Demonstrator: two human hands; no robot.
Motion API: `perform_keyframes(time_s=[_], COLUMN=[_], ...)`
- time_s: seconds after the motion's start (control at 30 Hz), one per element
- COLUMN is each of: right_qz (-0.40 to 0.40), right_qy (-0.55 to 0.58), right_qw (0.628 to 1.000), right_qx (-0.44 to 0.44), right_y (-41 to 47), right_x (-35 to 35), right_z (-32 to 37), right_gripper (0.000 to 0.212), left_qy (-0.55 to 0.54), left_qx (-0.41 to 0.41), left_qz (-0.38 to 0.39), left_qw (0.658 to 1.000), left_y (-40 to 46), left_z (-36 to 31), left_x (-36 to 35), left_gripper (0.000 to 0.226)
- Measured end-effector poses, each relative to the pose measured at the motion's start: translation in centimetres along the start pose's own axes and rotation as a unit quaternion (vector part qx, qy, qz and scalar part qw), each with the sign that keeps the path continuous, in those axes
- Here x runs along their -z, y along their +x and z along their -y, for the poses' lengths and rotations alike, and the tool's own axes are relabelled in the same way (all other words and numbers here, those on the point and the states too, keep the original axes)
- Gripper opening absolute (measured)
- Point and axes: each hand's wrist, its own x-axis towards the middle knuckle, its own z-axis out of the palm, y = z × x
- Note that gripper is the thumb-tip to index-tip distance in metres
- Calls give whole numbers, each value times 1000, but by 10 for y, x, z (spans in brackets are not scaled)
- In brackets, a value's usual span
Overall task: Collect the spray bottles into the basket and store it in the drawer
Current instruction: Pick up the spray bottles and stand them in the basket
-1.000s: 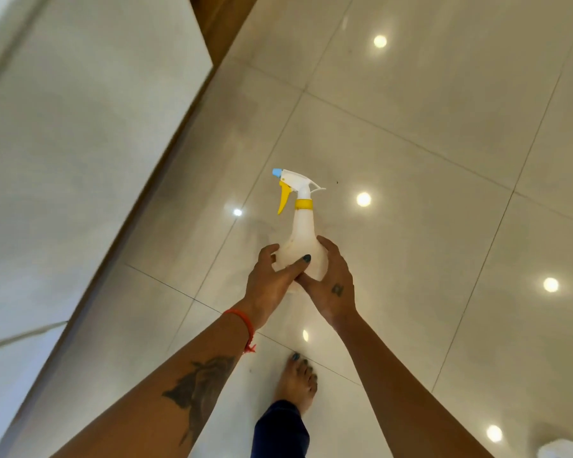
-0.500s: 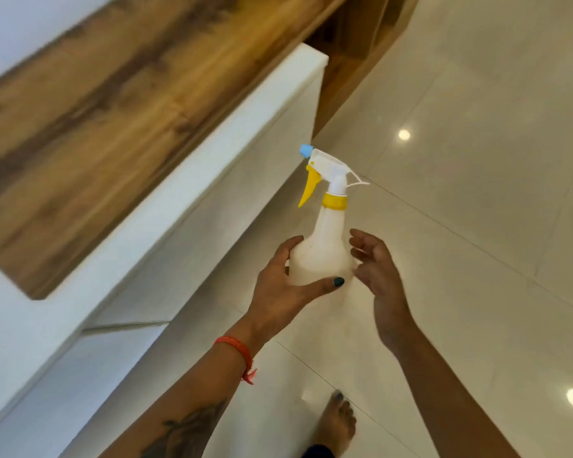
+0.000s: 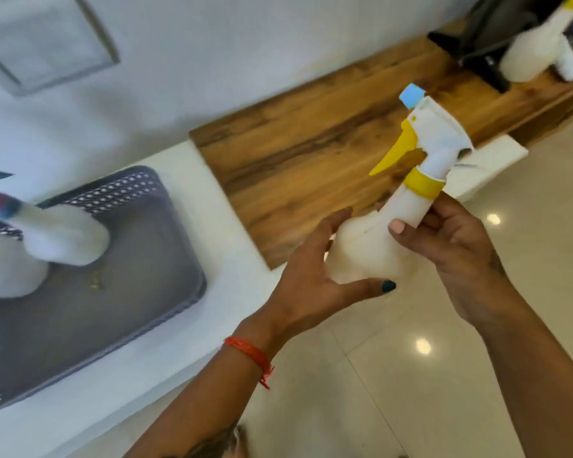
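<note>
A white spray bottle (image 3: pixel 371 246) with a yellow trigger and blue nozzle tip is held in the air, tilted to the right. My left hand (image 3: pixel 311 279) cups its round base. My right hand (image 3: pixel 457 256) grips its neck just below the yellow collar. A grey perforated basket (image 3: pixel 139 285) sits on the white counter (image 3: pixel 242 259) at the left, with two white bottles (image 3: pixel 57 239) lying in it, blurred. Another white spray bottle (image 3: pixel 530 51) stands at the far right on the wooden top (image 3: pixel 311 153).
A black stand (image 3: pixel 487 38) rises behind the far bottle, with a small white cup (image 3: pixel 568 61) beside it. A grey framed panel (image 3: pixel 43 38) hangs on the wall. Glossy tiled floor (image 3: pixel 411 375) lies below my arms.
The view has swung up from the floor to the counter, bringing the basket into sight. The bottle has tilted, and my right hand has closed on its neck.
</note>
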Motion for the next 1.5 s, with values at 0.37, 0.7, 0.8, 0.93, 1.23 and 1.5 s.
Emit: perform_keyframes(time_s=[0.37,0.7,0.8,0.93,1.23,1.5], right_qz=[-9,-5,-7,-27,-7,-121], right_qy=[-197,-303,-325,-334,-353,-263], right_qw=[971,939,927,918,918,937], right_qx=[135,164,189,211,180,197], right_y=[46,90,96,100,95,40], right_x=[-226,-343,-354,-360,-353,-256], right_z=[33,-39,-57,-67,-63,-39], right_gripper=[48,53,52,51,66,52], left_qy=[-117,-179,-160,-143,-139,-91], left_qx=[73,157,163,154,158,-22], left_qz=[-392,-412,-395,-381,-401,-421], left_qw=[910,880,890,900,892,902], left_y=[-69,-39,-30,-26,-35,-63], left_z=[30,95,109,120,112,52], left_x=[135,207,216,219,214,137], left_gripper=[67,69,70,70,61,33])
